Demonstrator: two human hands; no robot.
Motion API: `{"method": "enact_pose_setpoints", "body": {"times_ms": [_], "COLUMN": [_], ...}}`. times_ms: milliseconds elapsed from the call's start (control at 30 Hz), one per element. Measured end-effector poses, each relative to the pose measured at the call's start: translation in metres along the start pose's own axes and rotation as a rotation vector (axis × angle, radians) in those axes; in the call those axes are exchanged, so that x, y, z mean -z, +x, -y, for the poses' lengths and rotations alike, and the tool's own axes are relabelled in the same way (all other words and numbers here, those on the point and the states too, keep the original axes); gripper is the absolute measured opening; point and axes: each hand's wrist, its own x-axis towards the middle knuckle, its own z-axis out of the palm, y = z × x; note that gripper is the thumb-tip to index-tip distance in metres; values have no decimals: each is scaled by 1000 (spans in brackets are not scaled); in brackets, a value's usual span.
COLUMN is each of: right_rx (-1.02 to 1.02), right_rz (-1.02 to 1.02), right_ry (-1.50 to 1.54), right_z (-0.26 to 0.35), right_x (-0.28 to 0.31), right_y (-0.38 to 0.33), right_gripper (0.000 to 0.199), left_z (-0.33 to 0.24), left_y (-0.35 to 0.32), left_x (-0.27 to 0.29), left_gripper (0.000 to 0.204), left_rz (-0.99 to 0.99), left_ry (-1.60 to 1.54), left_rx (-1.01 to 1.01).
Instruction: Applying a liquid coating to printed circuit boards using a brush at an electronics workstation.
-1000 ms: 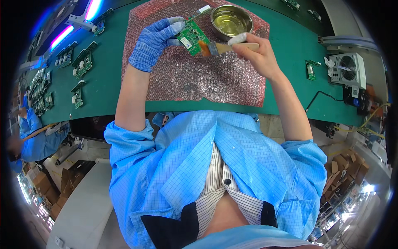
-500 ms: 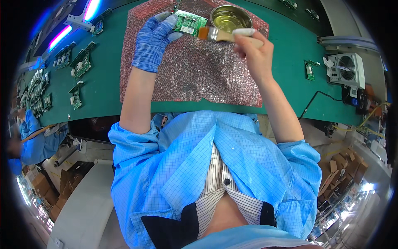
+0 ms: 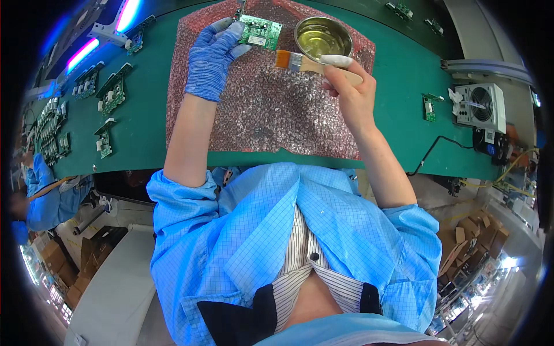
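My left hand, in a blue knit glove, grips a green circuit board by its left edge, above the bubble wrap. In my bare right hand, with a white cover on one finger, is a flat paintbrush with a pale wooden handle and orange-brown bristles. The bristles point left and are apart from the board, a little below its right corner. Just beyond the brush stands a round metal bowl holding a clear yellowish liquid.
Several circuit boards lie on the green mat at the left, below a lit lamp. One more board rests at the right beside a small fan unit. At far left, another person's blue sleeve shows.
The brush has come away from the board's right edge, moving slightly down. My left hand still holds the board, which has shifted slightly left.
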Motion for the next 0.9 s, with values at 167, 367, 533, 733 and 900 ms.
{"method": "enact_pose_setpoints", "body": {"times_ms": [167, 367, 533, 733, 900], "right_rx": [38, 1, -108, -102, -107], "right_rz": [-76, 9, 17, -109, -280], "right_ry": [72, 31, 91, 221, 286], "right_z": [-6, -9, -3, -3, -4], "right_x": [9, -5, -5, 22, 48], "right_y": [24, 42, 40, 50, 55], "right_gripper": [19, 17, 18, 19, 14], "left_z": [-1, -2, -18, -41, -44], "left_y": [7, 23, 81, 219, 284], "left_x": [-2, -3, 35, 127, 179], "left_gripper": [35, 34, 23, 33, 35], "left_rz": [61, 25, -93, -536, -626], "left_ry": [-12, -2, -100, -79, 495], "left_rx": [40, 79, -39, -17, -53]}}
